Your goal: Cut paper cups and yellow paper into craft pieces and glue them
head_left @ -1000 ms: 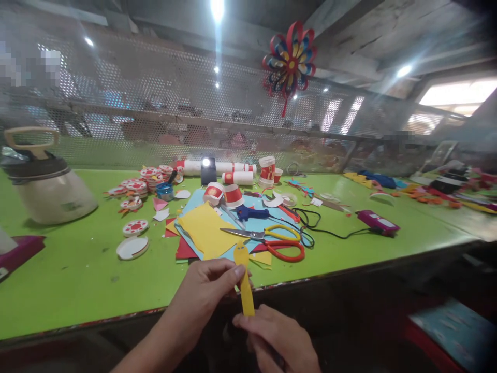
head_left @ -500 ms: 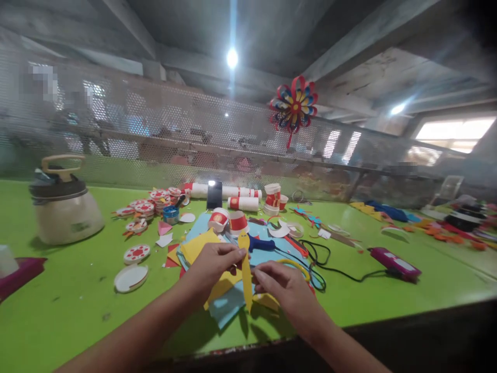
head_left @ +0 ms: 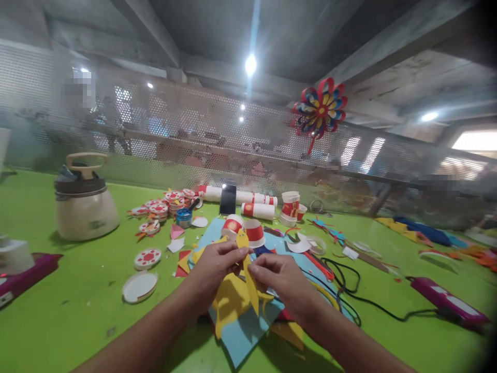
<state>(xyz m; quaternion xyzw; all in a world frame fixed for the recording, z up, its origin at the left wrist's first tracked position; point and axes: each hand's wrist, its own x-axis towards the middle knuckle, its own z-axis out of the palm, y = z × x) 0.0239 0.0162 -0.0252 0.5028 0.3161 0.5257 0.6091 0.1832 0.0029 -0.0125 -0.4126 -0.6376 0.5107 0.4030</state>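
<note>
My left hand pinches a long yellow paper cutout near its rounded top, which bears two small eye-like dots. The cutout tapers downward to a point. My right hand has thumb and forefinger closed at the cutout's right edge. Below both hands lie light blue sheets and cut yellow pieces. A blue tool, mostly covered by my right hand, rests behind it. Two red-and-white paper cups stand just beyond the cutout.
At left are a large beige jug, a white lid and a pile of red-and-white discs. A dark phone leans against paper-cup stacks. Black cable runs right to a purple power strip.
The view has shifted left, so things appear farther right. The cutout's lower tip has swung right, and my right fingers have closed in on its edge, covering more of the blue tool.
</note>
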